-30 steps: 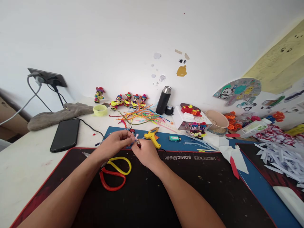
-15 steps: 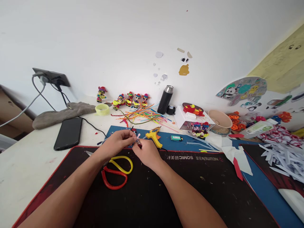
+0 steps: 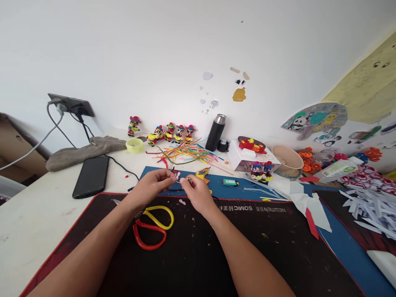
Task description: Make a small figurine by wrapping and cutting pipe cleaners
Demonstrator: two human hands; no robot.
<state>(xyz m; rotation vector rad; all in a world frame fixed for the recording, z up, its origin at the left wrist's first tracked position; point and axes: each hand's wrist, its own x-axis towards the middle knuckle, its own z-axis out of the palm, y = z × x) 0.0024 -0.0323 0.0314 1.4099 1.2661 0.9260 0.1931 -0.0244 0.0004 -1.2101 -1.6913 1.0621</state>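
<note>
My left hand (image 3: 154, 183) has its thumb and fingertips pinched together at the back edge of the black mat. Beside the fingertips shows a small pale pink piece (image 3: 177, 175), with a bit of red and black behind it. My right hand (image 3: 198, 193) is closed in a pinch just to the right, a narrow gap from the left; what it grips is too small to make out. Another pale pink scrap (image 3: 182, 201) lies on the mat below the hands. Scissors (image 3: 150, 247) with one red and one yellow handle rest under my left forearm. Behind my right hand lies a yellow glue gun (image 3: 203, 175), partly hidden.
Colourful pipe cleaners (image 3: 185, 152) lie scattered at the back, near several small figures (image 3: 170, 132) and a black thermos (image 3: 215, 133). A phone (image 3: 90, 176) and tape roll (image 3: 134, 145) are left. To the right stand a white box (image 3: 238, 159) and paper strips (image 3: 371, 210).
My hands have moved slightly apart, the right one shifting right. A pink scrap on the mat now shows below them. The small brownish thing at my right fingertips is no longer visible.
</note>
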